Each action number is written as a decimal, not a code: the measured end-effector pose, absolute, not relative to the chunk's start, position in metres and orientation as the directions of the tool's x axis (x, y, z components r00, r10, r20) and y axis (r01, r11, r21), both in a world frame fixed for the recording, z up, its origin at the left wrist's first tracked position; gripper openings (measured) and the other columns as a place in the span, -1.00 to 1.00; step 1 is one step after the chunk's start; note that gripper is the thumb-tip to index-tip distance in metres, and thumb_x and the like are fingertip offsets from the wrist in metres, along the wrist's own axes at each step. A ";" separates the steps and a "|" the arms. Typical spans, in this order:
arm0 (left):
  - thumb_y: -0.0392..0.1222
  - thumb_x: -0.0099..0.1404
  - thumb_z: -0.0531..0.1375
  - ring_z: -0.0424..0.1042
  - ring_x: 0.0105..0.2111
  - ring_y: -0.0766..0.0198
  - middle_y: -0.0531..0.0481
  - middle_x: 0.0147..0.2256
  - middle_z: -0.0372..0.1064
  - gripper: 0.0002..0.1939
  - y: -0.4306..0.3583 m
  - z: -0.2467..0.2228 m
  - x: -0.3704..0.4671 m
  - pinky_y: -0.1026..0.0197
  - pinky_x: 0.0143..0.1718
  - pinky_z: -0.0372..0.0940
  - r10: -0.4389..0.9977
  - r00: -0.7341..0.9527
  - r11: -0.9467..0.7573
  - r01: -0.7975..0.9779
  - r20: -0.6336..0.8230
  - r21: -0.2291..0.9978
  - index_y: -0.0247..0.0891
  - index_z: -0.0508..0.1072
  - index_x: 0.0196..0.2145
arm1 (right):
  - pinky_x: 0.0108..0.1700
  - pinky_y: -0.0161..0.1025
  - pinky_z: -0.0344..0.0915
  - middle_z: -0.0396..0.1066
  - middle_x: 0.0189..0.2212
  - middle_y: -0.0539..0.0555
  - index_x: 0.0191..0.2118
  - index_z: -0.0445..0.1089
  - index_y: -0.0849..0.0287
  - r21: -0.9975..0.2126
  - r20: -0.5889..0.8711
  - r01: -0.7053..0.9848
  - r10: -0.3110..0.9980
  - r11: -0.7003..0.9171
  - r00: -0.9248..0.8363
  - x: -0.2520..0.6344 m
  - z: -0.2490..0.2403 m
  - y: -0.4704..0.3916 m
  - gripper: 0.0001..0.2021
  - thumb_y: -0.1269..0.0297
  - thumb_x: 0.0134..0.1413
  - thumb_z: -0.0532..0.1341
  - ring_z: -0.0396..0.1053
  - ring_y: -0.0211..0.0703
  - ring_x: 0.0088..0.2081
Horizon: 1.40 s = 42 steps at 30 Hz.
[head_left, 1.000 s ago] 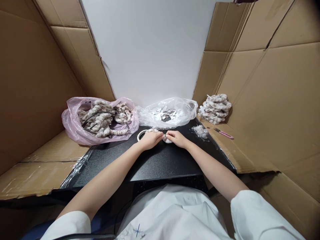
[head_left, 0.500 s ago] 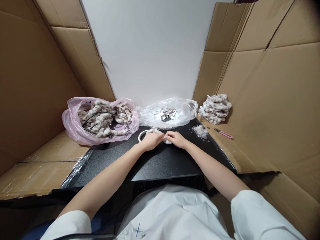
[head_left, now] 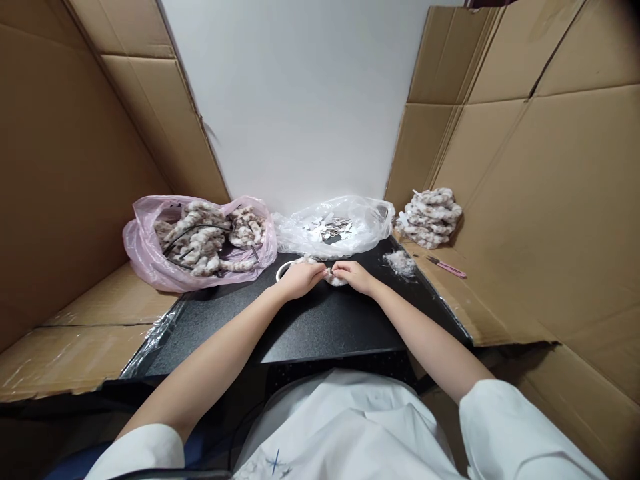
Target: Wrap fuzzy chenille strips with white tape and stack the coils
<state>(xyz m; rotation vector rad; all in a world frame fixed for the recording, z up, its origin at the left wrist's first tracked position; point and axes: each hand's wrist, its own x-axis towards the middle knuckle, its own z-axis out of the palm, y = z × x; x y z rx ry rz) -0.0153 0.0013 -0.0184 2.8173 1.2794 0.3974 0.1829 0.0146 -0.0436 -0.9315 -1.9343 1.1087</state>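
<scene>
My left hand [head_left: 303,280] and my right hand [head_left: 354,275] meet over the black table [head_left: 320,327], fingertips pinched close together. Between them lies a fluffy white-and-brown furry band [head_left: 336,281], partly covered by my fingers. Both hands are closed on it; the exact spot they pinch is too small to make out. A white ring [head_left: 281,269], perhaps a tape roll, lies beside my left hand and is partly hidden by it.
A pink plastic bag [head_left: 145,267] with furry strips and black cords stands left. A clear bag [head_left: 295,233] holds small white-and-metal pieces. To the right are a stack of furry bands [head_left: 433,219], loose fluff [head_left: 400,263] and pink-handled thread snips [head_left: 447,267]. Cardboard walls [head_left: 550,200] flank the table.
My fingertips have drawn slightly apart, and the furry band between them shows a little more to the right. The bags and snips stay in place.
</scene>
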 end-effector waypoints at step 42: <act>-0.06 0.42 -0.13 0.40 -0.34 0.17 -0.09 -0.37 0.44 -0.63 -0.010 -0.012 -0.008 0.23 -0.36 0.14 0.755 0.649 -0.654 0.756 0.096 0.024 -0.24 0.40 -0.26 | -0.47 -0.37 0.04 0.22 -0.62 -0.05 -0.55 0.30 0.23 -0.879 0.243 0.234 0.812 0.416 -0.530 0.181 -0.051 0.012 -0.84 0.26 -0.09 0.14 0.12 -0.34 -0.53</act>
